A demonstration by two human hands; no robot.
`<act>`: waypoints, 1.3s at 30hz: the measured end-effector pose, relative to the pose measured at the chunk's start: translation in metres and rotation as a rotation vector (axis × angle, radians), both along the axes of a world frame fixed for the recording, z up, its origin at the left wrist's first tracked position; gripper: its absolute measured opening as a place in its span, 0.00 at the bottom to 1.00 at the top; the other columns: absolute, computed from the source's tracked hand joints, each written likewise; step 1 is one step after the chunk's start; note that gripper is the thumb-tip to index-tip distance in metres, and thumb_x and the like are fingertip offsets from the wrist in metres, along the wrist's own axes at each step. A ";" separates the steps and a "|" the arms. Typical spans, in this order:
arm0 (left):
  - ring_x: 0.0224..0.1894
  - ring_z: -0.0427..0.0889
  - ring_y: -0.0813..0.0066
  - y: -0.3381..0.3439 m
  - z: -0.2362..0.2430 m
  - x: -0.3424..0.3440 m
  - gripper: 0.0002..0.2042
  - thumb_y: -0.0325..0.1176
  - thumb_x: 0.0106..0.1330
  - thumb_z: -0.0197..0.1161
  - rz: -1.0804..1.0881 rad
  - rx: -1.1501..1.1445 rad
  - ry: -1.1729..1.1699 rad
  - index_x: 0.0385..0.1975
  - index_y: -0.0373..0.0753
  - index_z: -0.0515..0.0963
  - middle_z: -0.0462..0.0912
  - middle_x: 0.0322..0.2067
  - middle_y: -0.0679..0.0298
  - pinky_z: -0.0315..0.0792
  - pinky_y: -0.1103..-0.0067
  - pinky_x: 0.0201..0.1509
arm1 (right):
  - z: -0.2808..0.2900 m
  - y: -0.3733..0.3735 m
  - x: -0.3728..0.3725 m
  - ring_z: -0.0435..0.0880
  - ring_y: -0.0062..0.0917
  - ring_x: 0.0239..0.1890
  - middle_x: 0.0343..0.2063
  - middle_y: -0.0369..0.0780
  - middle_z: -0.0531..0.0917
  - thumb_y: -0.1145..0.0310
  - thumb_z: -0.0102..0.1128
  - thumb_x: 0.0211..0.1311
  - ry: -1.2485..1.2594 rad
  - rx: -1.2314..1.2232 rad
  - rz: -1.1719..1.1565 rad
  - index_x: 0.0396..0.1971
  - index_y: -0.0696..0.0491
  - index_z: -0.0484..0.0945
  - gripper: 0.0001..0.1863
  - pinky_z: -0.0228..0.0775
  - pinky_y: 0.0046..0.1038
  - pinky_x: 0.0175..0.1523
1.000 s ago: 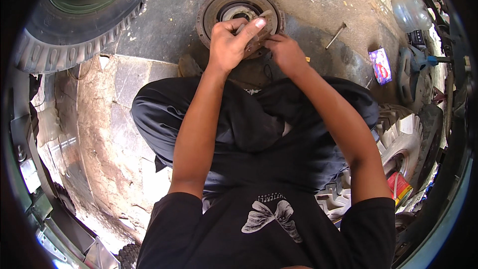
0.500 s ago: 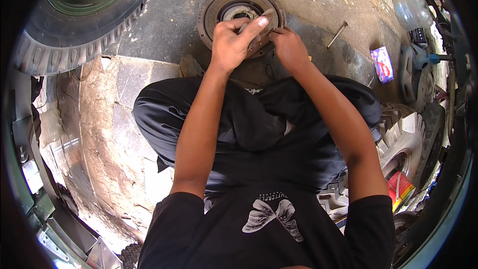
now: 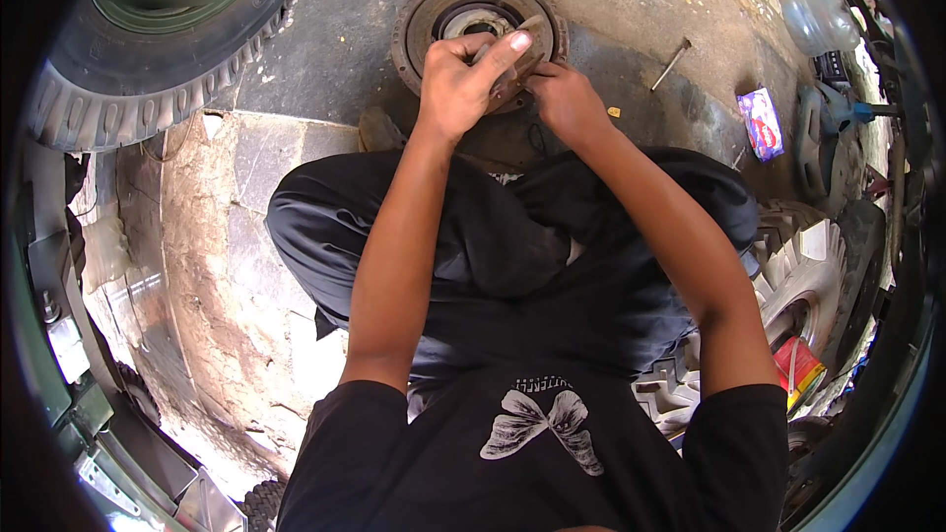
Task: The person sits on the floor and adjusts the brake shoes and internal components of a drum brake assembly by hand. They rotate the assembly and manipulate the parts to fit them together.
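Note:
A round, rusty metal drum (image 3: 422, 12) with a ringed face and a hollow centre lies on the floor ahead of my crossed legs. Above its near side, my left hand (image 3: 461, 85) is closed on a flat, brownish piece (image 3: 531, 36), thumb stretched along it. I cannot make out its exact kind, since the fingers cover much of it. My right hand (image 3: 570, 103) is beside it on the right, fingertips pinched at the lower edge of the piece. Whatever those fingertips grip is hidden.
A large tyre (image 3: 148, 103) on a green rim stands at the far left. To the right lie a bolt-like rod (image 3: 671, 65), a purple packet (image 3: 760, 124) and a clear plastic bottle (image 3: 820, 17). Another tyre (image 3: 813, 271) and a red-yellow container (image 3: 799, 371) are by my right side.
My right hand has shifted slightly left and down along the brownish piece, uncovering a small yellow bit on the floor. My left hand keeps its hold, nearly still.

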State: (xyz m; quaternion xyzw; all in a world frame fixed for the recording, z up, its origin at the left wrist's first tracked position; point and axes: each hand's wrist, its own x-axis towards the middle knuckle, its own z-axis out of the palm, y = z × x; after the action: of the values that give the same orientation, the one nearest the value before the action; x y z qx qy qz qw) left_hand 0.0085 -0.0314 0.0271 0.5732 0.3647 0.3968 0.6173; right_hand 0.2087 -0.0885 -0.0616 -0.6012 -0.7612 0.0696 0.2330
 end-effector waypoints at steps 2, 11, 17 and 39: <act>0.21 0.73 0.85 0.000 0.000 0.002 0.27 0.54 0.68 0.74 0.000 -0.004 -0.002 0.18 0.33 0.82 0.77 0.15 0.70 0.65 0.81 0.26 | 0.005 0.000 0.001 0.85 0.47 0.51 0.43 0.47 0.88 0.74 0.56 0.58 0.029 0.017 -0.009 0.34 0.58 0.87 0.11 0.79 0.43 0.58; 0.20 0.72 0.83 0.001 -0.007 0.004 0.29 0.56 0.67 0.73 0.005 -0.004 0.010 0.17 0.34 0.82 0.76 0.15 0.70 0.65 0.80 0.26 | 0.002 0.008 0.002 0.86 0.47 0.47 0.39 0.47 0.88 0.74 0.56 0.56 -0.070 0.022 -0.041 0.34 0.57 0.88 0.11 0.80 0.43 0.56; 0.20 0.72 0.83 0.002 -0.005 0.004 0.29 0.56 0.68 0.72 -0.001 -0.002 -0.007 0.17 0.34 0.81 0.76 0.15 0.70 0.64 0.80 0.26 | 0.004 0.006 0.004 0.86 0.47 0.48 0.39 0.48 0.88 0.72 0.56 0.57 -0.085 0.040 -0.001 0.31 0.58 0.87 0.11 0.80 0.44 0.57; 0.21 0.70 0.84 -0.003 -0.004 0.009 0.25 0.48 0.75 0.67 -0.001 0.029 -0.058 0.20 0.33 0.81 0.76 0.17 0.69 0.62 0.80 0.26 | 0.002 0.002 0.007 0.84 0.42 0.52 0.40 0.46 0.87 0.72 0.57 0.59 -0.192 -0.011 -0.034 0.29 0.57 0.86 0.09 0.81 0.40 0.57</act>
State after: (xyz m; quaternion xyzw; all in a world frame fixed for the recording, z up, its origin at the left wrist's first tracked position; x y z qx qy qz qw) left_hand 0.0171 -0.0341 0.0233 0.5708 0.3405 0.4180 0.6193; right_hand 0.2156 -0.0868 -0.0594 -0.6191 -0.7694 0.0117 0.1568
